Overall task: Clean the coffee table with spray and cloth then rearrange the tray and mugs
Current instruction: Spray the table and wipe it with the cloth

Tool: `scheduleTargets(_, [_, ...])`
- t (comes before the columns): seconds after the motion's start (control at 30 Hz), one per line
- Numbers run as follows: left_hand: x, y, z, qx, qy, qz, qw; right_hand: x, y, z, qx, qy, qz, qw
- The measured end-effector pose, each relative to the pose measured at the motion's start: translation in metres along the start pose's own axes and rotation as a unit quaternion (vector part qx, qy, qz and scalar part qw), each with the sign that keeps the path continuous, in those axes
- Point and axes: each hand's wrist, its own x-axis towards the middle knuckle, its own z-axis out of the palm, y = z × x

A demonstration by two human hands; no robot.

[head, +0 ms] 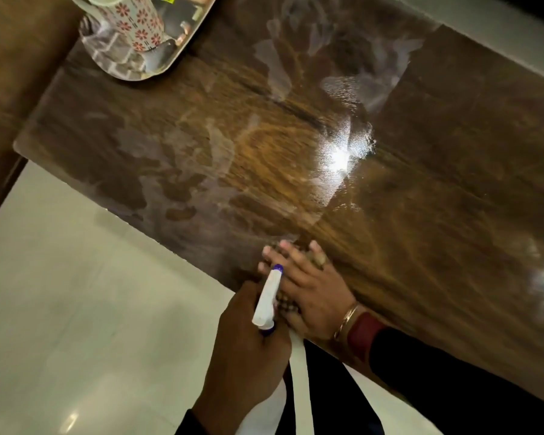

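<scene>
Your left hand (248, 328) is wrapped around the neck of the spray bottle (268, 298), nozzle aimed out over the bench (421, 199). Your right hand (308, 287) lies flat near the bench's near edge, fingers spread, pressing down on what looks like the cloth (285, 301); only a patterned scrap shows under the palm, so that is a fair guess, no more.

Judging by the surface, you are midway through the cleaning. Misty spray patches and pale swirled smears cover the middle of the bench and run toward its far edge, so liquid is down and some wiping seems done, but the streaks say it is not yet dry or even.

The tray (132, 69) sits at the far left corner, with a floral mug (135, 22) standing on it. Only one mug shows clearly. That corner under the tray likely needs wiping, and the rearranging of tray and mugs is not yet begun.
</scene>
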Motion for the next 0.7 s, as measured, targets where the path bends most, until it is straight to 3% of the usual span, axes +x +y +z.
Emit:
scheduleTargets(0.1, [-0.001, -0.004, -0.008, -0.013, 0.001, -0.027, 1.000, 0.048, 0.041, -0.026, 0.013, 0.062, 0.215, 0.975])
scheduleTargets(0.17, [-0.002, -0.004, -0.013, -0.020, 0.017, -0.030, 0.999, 0.078, 0.047, -0.037, 0.032, 0.084, 0.290, 0.953])
scheduleTargets(0.23, [-0.001, -0.005, -0.019, -0.020, 0.017, -0.036, 0.999, 0.088, 0.028, -0.031, 0.024, 0.078, 0.260, 0.962])
scheduleTargets(0.4, [0.010, -0.001, -0.031, -0.008, 0.036, 0.008, 0.999, 0.046, -0.049, 0.012, -0.009, -0.009, 0.028, 1.000])
scheduleTargets(0.5, [0.017, 0.003, -0.033, -0.030, 0.021, 0.005, 0.999, 0.046, -0.044, 0.013, -0.010, -0.018, -0.017, 1.000])
scheduleTargets(0.57, [0.021, 0.000, -0.036, -0.041, 0.033, -0.001, 0.999, 0.061, -0.015, -0.005, -0.006, 0.002, 0.003, 1.000])
scheduleTargets(0.7, [0.024, -0.008, -0.036, -0.032, 0.025, -0.031, 0.999, 0.103, 0.075, -0.050, -0.010, 0.041, 0.174, 0.984])
